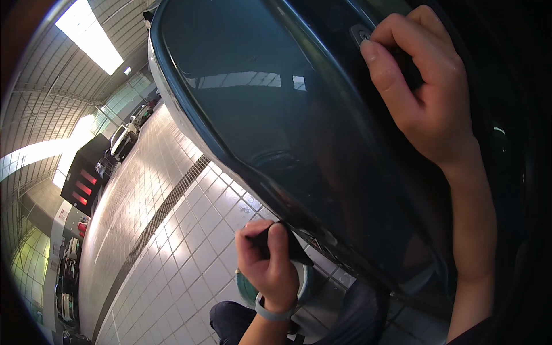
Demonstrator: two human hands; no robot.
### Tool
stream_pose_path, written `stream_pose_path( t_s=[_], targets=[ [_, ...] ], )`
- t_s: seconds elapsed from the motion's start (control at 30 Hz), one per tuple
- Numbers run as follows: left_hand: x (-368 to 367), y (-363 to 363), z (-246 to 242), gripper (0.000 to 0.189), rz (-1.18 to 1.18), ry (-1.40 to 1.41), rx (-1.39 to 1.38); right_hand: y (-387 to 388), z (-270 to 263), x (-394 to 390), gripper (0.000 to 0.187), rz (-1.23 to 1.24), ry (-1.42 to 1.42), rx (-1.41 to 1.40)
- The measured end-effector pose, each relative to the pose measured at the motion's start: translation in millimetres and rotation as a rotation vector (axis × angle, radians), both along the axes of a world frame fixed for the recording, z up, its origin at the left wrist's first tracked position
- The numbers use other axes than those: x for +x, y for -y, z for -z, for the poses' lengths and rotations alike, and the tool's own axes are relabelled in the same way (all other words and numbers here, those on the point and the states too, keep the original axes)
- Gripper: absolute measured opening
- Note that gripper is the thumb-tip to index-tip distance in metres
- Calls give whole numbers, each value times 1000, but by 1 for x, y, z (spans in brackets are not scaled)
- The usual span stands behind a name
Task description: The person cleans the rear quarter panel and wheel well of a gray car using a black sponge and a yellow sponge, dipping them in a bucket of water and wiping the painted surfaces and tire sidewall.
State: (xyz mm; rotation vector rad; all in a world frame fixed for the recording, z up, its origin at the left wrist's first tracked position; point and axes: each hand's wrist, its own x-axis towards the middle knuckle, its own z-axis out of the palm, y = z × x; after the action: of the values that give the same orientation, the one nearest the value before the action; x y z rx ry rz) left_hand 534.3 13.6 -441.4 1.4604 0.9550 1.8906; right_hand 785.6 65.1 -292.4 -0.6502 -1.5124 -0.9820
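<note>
A glossy dark teal car body panel [276, 125] fills the middle of the view, its rim running down toward my knees. Low beside that rim, my left hand [267, 258] wears a grey wristband [274, 311] and pinches a thin black sheet [297, 248] between thumb and curled fingers. The sheet's material is unclear. Higher up on the right, my right hand [424, 77] has its thumb and index fingertips at a small metal fitting [360, 34] on the panel. Whether anything sits between those fingertips is hidden.
Beneath my left hand stands a round teal container [246, 288], partly covered. A drain grate [151, 228] crosses the white tiled floor [196, 246]. Far left are parked cars [123, 138], a dark cabinet with red-lit slots [84, 174] and a row of car parts [68, 280].
</note>
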Motion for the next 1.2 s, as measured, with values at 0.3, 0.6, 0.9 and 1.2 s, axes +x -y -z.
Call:
stream_pose_path(
  t_s=[0.3, 0.6, 0.9, 1.2],
  targets=[
    [-1, 11, 5, 19, 58, 47, -10, 6, -2, 9, 15, 107, 86, -185],
    [-6, -13, -25, 21, 61, -54, -36, 7, -1, 2, 14, 98, 28, -188],
    [-13, -37, -66, 20, 0, -33, 5, 10, -1, 1, 15, 127, 28, -199],
    [-13, -41, -91, 18, -37, -57, 43, 8, 0, 2, 16, 135, 33, -211]
  ],
)
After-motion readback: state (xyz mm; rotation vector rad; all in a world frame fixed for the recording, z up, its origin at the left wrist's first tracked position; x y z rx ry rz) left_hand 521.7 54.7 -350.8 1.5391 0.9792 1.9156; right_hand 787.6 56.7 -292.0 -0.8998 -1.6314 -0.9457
